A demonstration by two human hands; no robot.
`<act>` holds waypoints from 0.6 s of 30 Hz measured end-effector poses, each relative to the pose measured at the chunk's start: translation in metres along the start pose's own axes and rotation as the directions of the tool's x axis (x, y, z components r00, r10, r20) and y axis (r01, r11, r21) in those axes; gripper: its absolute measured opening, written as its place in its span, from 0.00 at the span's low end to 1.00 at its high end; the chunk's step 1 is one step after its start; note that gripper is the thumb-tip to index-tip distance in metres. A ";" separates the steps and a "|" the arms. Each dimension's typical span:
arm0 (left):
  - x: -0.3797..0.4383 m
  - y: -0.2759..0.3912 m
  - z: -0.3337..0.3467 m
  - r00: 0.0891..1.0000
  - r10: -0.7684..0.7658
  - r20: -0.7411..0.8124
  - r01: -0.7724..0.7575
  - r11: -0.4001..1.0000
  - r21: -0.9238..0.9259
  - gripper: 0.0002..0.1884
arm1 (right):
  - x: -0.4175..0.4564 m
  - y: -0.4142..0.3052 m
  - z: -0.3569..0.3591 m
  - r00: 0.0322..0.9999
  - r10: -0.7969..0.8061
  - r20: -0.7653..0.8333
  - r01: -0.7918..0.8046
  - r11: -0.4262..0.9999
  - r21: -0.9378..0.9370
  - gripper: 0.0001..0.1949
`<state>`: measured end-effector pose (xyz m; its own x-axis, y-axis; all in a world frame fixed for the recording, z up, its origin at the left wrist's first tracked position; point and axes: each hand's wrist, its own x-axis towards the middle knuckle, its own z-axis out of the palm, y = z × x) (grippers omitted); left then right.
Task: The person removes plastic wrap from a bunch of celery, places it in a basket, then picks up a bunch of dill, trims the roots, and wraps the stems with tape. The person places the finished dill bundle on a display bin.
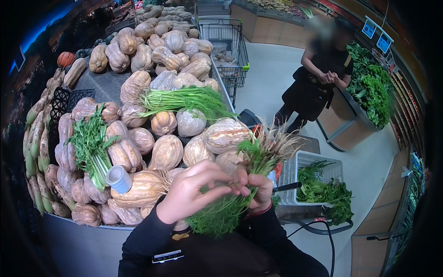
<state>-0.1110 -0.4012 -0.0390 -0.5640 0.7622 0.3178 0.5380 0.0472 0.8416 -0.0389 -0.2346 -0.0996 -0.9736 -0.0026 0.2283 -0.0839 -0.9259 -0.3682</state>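
Note:
My right hand (258,188) grips a rooted bunch of feathery fennel greens (221,211) in front of my chest. Its pale, stringy roots (280,145) point up and away, while the fronds hang toward me. At the middle of the bunch, the thumb and fingertips of my left hand (200,188) pinch thin stems beside the right fingers. Another fennel bunch (187,100) lies across the pumpkins (166,152) ahead. To the left rest a bunch of serrated leafy greens (90,147) and a roll of tape (119,179), the roll sitting on a large ribbed pumpkin (138,192).
At right, a white plastic crate (316,157) holds leafy greens, some drooping over its rim. A black handle (287,187) juts beside it. Beyond the display stand a shopping cart (225,52) and a person (315,72) near a greens stand (373,90). A cable (330,239) hangs low right.

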 end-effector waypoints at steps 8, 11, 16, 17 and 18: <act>0.006 -0.004 0.005 0.991 0.108 -0.072 -0.108 0.994 0.007 0.07 | 0.003 0.002 0.000 0.999 0.038 -0.028 -0.041 0.990 -0.133 0.12; 0.007 0.000 0.006 0.995 0.071 -0.065 -0.073 0.997 -0.023 0.06 | 0.004 0.000 0.002 0.997 0.083 0.003 -0.082 0.987 -0.136 0.12; 0.006 0.000 0.006 0.996 0.043 -0.075 -0.047 0.997 -0.057 0.06 | 0.005 -0.003 0.009 0.998 0.066 0.010 -0.064 0.988 -0.139 0.11; 0.006 0.000 0.005 0.996 0.038 -0.082 -0.043 0.997 -0.059 0.06 | 0.005 -0.002 0.009 0.998 0.064 0.008 -0.062 0.989 -0.135 0.11; 0.005 -0.001 0.005 0.996 0.035 -0.085 -0.041 0.997 -0.064 0.06 | 0.005 -0.002 0.006 0.997 0.074 0.018 -0.071 0.990 -0.124 0.11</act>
<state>-0.1110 -0.3937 -0.0400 -0.5960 0.7054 0.3836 0.5196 -0.0254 0.8540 -0.0422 -0.2350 -0.0923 -0.9732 -0.0776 0.2165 -0.0401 -0.8697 -0.4920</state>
